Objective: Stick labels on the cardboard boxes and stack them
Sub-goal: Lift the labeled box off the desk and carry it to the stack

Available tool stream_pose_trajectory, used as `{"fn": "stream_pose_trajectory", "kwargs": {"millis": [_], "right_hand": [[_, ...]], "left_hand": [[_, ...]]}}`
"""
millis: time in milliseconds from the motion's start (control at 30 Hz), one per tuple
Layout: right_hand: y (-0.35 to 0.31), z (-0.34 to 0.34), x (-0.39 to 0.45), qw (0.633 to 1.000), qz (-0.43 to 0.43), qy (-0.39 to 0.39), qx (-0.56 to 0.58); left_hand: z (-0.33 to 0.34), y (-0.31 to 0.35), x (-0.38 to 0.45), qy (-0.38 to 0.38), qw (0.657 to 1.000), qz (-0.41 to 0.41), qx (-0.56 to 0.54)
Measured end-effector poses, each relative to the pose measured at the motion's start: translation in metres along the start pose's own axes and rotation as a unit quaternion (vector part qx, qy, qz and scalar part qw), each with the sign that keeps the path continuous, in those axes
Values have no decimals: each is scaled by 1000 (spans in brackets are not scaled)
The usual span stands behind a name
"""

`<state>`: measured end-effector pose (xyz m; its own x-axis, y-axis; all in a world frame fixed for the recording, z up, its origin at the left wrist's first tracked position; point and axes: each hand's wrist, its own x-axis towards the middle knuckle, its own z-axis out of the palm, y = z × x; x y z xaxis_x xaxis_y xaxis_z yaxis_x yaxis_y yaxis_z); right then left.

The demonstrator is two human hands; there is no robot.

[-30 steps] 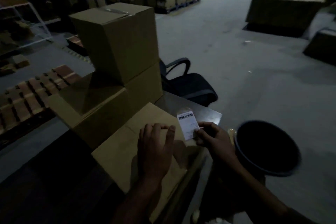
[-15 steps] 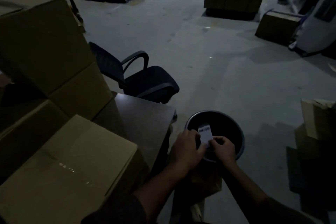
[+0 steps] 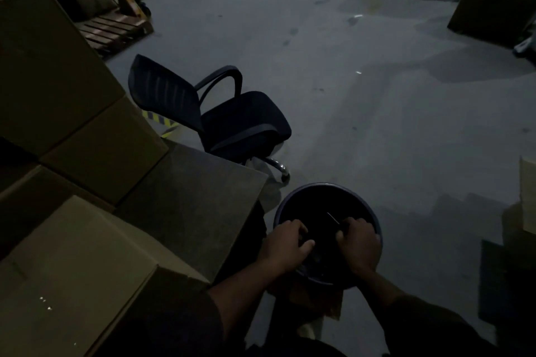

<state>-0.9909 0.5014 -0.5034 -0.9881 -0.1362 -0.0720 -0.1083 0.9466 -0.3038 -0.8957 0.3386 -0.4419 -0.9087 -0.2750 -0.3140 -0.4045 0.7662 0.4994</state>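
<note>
Both my hands hover over a round black bin (image 3: 324, 186) on the floor beside the table. My right hand (image 3: 358, 243) pinches a thin white label sheet (image 3: 333, 217), seen edge-on above the bin's opening. My left hand (image 3: 285, 243) has its fingers curled and pinched together; it is too dark to see whether anything is in them. A closed cardboard box (image 3: 72, 269) lies on the table (image 3: 188, 197) at lower left. Behind it stand stacked cardboard boxes (image 3: 107, 148), with a larger one (image 3: 52, 61) on top.
A black office chair (image 3: 232, 122) stands just past the table's far corner. A wooden pallet (image 3: 113, 29) and a yellow pallet jack (image 3: 130, 3) are at the back left. More cartons (image 3: 493, 14) sit at the far right, and another box (image 3: 526, 194) is at the right edge.
My head has turned right, away from the box. Both hands carried the label from the box top out over the bin, then drew apart; the label now shows only edge-on.
</note>
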Motion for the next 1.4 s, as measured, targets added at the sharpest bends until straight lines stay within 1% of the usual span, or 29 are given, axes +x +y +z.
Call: {"fn": "stream_pose_trajectory", "kwargs": {"millis": [67, 133, 200, 267, 333, 433, 500, 600, 700, 833, 900, 967, 1033, 1100, 1167, 1200, 1233, 1300, 1333, 1400], "right_hand": [[1, 2, -4, 999, -10, -13, -38], [-1, 5, -12, 999, -13, -34, -16], [-11, 4, -17, 997, -26, -45, 56], [-31, -2, -19, 988, -35, -50, 145], [-59, -15, -21, 974, -69, -45, 211], [-108, -40, -25, 933, -140, -62, 327], [-140, -51, -30, 902, -186, -86, 380], [-182, -61, -40, 861, -253, -126, 423], [-220, -69, -55, 829, -306, -153, 443], [-265, -83, -86, 785, -381, -187, 451], [-285, -89, -104, 769, -417, -189, 446], [-303, -89, -120, 757, -470, -183, 415], [-321, -87, -132, 756, -527, -172, 349], [-335, -81, -138, 764, -567, -178, 253], [-343, -75, -143, 776, -564, -221, 178], [-344, -70, -145, 781, -554, -242, 159], [-345, -65, -148, 783, -545, -259, 154], [-347, -59, -155, 785, -526, -282, 167], [-350, -58, -158, 789, -515, -288, 172], [-357, -57, -166, 798, -504, -280, 174]], "left_hand": [[-3, 2, 5, 7, 1000, -3, -12], [-6, 3, 8, 20, 999, -4, -24], [-9, 1, 9, 34, 998, -10, -47], [-14, -3, 7, 53, 995, -20, -76], [-24, -8, 2, 92, 989, -26, -113], [-51, -15, -14, 176, 967, -51, -178], [-72, -21, -28, 246, 948, -69, -190], [-102, -35, -53, 323, 923, -82, -190], [-126, -49, -82, 388, 897, -90, -189], [-153, -63, -126, 468, 853, -120, -195], [-163, -73, -149, 507, 830, -131, -193], [-169, -90, -174, 540, 807, -146, -189], [-171, -112, -201, 570, 782, -187, -166], [-166, -142, -231, 575, 766, -261, -119], [-158, -170, -262, 554, 758, -338, -68], [-154, -184, -276, 539, 754, -371, -54], [-150, -195, -288, 525, 747, -402, -63], [-144, -212, -304, 514, 718, -447, -142], [-143, -219, -309, 517, 700, -448, -207], [-142, -229, -316, 527, 667, -420, -317]]}}
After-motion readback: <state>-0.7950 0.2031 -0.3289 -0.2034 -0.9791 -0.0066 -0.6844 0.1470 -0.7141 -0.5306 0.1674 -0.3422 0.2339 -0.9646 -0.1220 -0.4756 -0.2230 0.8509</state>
